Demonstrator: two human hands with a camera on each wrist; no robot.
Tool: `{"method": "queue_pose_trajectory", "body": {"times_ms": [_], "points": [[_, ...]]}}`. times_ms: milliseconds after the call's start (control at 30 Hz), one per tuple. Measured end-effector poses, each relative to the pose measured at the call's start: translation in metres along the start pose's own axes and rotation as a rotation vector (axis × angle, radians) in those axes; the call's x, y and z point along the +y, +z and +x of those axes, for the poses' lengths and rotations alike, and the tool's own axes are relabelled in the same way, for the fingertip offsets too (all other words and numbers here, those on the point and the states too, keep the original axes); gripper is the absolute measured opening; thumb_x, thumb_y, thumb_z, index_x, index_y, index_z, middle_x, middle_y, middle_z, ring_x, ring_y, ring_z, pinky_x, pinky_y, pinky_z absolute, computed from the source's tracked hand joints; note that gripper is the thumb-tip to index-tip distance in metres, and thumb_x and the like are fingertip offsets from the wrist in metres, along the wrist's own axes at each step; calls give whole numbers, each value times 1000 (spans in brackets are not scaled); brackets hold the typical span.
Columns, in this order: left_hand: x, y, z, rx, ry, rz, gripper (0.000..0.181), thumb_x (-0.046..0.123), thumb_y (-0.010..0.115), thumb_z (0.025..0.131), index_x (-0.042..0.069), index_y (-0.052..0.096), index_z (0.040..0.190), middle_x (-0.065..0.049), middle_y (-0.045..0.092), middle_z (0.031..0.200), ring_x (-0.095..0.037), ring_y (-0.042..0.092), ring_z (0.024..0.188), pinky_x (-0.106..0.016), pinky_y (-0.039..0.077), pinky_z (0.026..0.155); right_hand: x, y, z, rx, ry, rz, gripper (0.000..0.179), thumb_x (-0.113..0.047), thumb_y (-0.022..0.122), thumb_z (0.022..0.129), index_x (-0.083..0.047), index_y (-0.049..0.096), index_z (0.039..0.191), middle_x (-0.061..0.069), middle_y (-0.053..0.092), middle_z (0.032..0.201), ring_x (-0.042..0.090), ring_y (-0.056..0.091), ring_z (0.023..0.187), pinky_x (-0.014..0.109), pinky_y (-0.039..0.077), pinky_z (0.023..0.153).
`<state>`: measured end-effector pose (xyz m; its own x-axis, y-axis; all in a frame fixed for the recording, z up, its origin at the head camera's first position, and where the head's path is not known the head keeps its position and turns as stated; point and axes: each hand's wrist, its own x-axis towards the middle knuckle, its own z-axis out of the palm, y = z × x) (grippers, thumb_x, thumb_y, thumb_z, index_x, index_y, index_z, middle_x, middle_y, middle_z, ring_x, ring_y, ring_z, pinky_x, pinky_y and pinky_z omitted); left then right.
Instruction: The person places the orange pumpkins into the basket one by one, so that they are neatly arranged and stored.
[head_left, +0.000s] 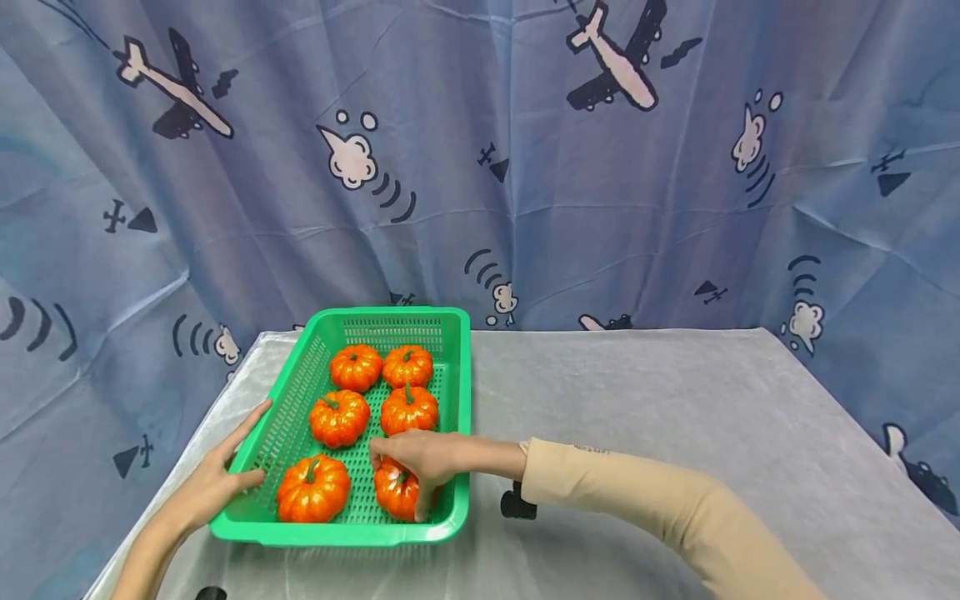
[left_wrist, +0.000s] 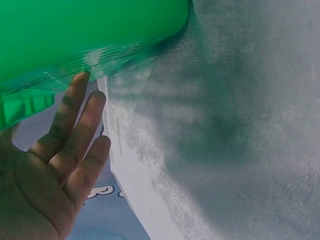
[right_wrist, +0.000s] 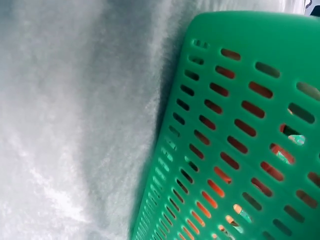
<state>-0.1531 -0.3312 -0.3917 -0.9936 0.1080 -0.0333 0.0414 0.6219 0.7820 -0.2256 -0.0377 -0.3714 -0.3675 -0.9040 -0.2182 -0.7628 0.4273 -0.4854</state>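
A green plastic basket (head_left: 337, 536) with slotted sides holds several shiny orange pumpkins, in two columns. My right hand (head_left: 423, 457) reaches over the basket's right side and grips the front-right pumpkin (head_left: 395, 490), thumb at its near side and fingers over its far side. Behind that hand sits another pumpkin (head_left: 409, 410), and to its left is the front-left pumpkin (head_left: 313, 490). Outside the left wall lies my left hand (head_left: 206, 492), fingers extended along it. The left wrist view has these fingers (left_wrist: 82, 107) straight against the basket's side. In the right wrist view the basket wall (right_wrist: 280, 45) hides the right hand.
The basket stands on the left part of a table with a pale grey cover (head_left: 637, 400). A blue curtain (head_left: 450, 100) printed with airplanes hangs behind the table. A small black object (head_left: 517, 503) shows beneath the right forearm.
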Motion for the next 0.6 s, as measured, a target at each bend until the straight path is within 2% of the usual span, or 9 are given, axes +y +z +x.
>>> {"method": "queue_pose_trajectory", "body": {"times_ms": [200,367,433,533,600], "points": [[1,-1,0,6,-4,-3,94,3,61,80,22,9,156,-39,31,141,-37,59,96,-37,49,67,-2,-3,2,-59,79,-46,72,-15,92,58,-17,44,111,-7,48,85,7,46,76,14,40,65],[3,-2,0,5,-2,80,93,6,63,81,21,9,155,-40,28,143,-38,59,97,-38,46,70,-3,-5,3,-129,128,-90,72,-23,92,60,-19,44,114,-7,51,92,6,49,84,15,40,72],[5,-3,-1,-10,-21,105,94,9,64,82,21,8,155,-40,27,143,-33,61,88,-37,46,67,-3,-6,3,-148,134,-91,71,-25,91,61,-20,45,114,-7,53,96,5,49,88,14,41,74],[6,-7,-1,-51,-35,86,94,9,64,83,19,5,155,-43,39,133,-25,63,71,-35,49,60,-3,-9,2,-158,128,-83,71,-28,90,63,-19,47,118,-5,55,105,5,51,94,15,41,78],[7,-10,-1,-87,-25,53,94,8,64,85,16,2,155,-43,47,125,-20,62,63,-33,50,56,-3,-13,-1,-155,128,-42,73,-30,89,64,-19,48,123,-2,56,118,7,52,104,16,42,84]]}}
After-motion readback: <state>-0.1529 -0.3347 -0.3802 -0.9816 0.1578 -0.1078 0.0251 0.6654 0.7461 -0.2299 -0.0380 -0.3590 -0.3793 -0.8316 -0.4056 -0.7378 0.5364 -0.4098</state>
